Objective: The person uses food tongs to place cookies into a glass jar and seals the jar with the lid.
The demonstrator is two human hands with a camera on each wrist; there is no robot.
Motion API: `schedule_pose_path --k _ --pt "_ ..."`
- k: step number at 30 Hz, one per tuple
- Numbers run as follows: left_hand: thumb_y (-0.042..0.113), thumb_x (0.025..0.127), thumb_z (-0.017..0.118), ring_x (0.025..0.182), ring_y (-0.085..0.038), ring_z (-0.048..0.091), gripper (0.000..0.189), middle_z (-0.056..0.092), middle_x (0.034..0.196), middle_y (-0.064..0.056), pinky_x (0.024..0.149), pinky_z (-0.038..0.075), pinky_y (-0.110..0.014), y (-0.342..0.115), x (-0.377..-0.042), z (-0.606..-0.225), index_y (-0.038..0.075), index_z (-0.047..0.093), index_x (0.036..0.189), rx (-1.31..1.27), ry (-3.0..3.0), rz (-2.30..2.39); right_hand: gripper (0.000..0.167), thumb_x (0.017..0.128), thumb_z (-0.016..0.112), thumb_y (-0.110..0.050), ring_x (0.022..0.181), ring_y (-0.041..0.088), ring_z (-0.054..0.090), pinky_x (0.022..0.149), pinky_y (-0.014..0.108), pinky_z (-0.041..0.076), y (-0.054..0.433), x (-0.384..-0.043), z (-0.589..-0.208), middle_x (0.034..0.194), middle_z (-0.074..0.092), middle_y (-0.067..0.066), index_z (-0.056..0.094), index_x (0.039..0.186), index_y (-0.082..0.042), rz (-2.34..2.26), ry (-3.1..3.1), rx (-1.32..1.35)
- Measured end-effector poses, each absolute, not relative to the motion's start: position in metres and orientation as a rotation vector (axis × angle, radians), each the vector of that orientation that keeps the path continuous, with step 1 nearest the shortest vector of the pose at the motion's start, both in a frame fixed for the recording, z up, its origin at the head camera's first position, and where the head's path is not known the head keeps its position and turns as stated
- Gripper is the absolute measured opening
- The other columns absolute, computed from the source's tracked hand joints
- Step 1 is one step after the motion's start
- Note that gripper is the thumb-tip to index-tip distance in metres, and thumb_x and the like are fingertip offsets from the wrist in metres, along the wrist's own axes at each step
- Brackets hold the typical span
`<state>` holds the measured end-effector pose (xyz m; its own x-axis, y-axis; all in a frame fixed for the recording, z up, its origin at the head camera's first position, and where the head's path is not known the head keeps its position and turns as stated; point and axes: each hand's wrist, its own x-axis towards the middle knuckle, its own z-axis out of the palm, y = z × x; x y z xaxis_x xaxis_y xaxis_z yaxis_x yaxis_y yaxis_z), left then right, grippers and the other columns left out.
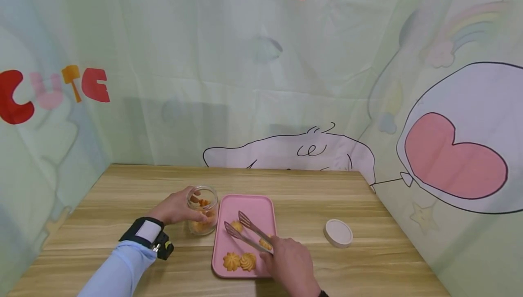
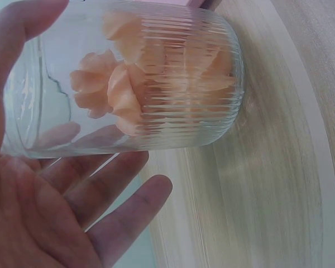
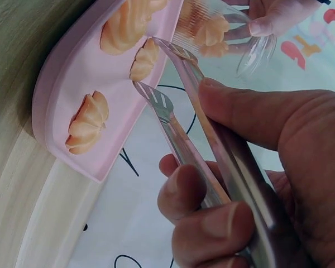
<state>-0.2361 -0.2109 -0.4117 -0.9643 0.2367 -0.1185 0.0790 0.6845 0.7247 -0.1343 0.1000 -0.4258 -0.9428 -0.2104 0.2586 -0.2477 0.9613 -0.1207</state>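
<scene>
My left hand (image 1: 180,206) grips a clear glass jar (image 2: 190,131), thumb on one side and fingers on the other. Inside the open-topped jar lie several swirled butter cookies (image 2: 125,95). In my right hand (image 1: 292,260) is a pair of metal tongs (image 3: 234,159), their arms spread apart. The slotted tips reach over the pink tray (image 1: 249,204), on either side of a cookie (image 3: 144,60); whether they touch it I cannot tell. Two cookies (image 1: 231,261) sit side by side at the tray's near end, and another (image 1: 264,242) is partly behind the tongs.
A round white lid (image 1: 338,233) lies on the wooden table (image 1: 302,197) to the right of the tray. The jar stands close to the tray's left edge. Behind the table hangs a pale printed curtain (image 1: 171,61).
</scene>
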Motion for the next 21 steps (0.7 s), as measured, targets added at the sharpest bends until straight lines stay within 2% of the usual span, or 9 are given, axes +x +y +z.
schedule_pose_path --k 8,15,21 --pt "0.033 0.078 0.096 0.124 -0.044 0.061 0.093 0.061 0.136 -0.026 0.104 0.052 -0.061 -0.21 -0.237 -0.413 -0.007 0.047 0.146 0.252 2.696 1.153 0.033 0.083 0.089 -0.042 0.056 0.023 0.059 0.047 0.04 0.045 0.103 -0.138 -0.42 0.064 0.058 0.0 0.073 0.088 -0.014 0.266 -2.853 0.305" --pt "0.035 0.078 0.096 0.125 -0.044 0.06 0.094 0.061 0.137 -0.026 0.105 0.051 -0.062 -0.21 -0.237 -0.412 -0.007 0.047 0.147 0.246 2.696 1.152 0.033 0.081 0.091 -0.039 0.054 0.018 0.058 0.044 0.035 0.042 0.106 -0.14 -0.412 0.063 0.059 -0.003 0.077 0.094 -0.013 0.304 -2.752 0.357" --pt "0.035 0.078 0.096 0.124 -0.044 0.061 0.094 0.061 0.136 -0.026 0.104 0.051 -0.062 -0.211 -0.237 -0.414 -0.007 0.047 0.146 0.248 2.695 1.156 0.035 0.083 0.091 -0.036 0.057 0.02 0.063 0.045 0.036 0.045 0.106 -0.141 -0.401 0.068 0.065 0.001 0.079 0.102 -0.011 0.295 -2.703 0.378"
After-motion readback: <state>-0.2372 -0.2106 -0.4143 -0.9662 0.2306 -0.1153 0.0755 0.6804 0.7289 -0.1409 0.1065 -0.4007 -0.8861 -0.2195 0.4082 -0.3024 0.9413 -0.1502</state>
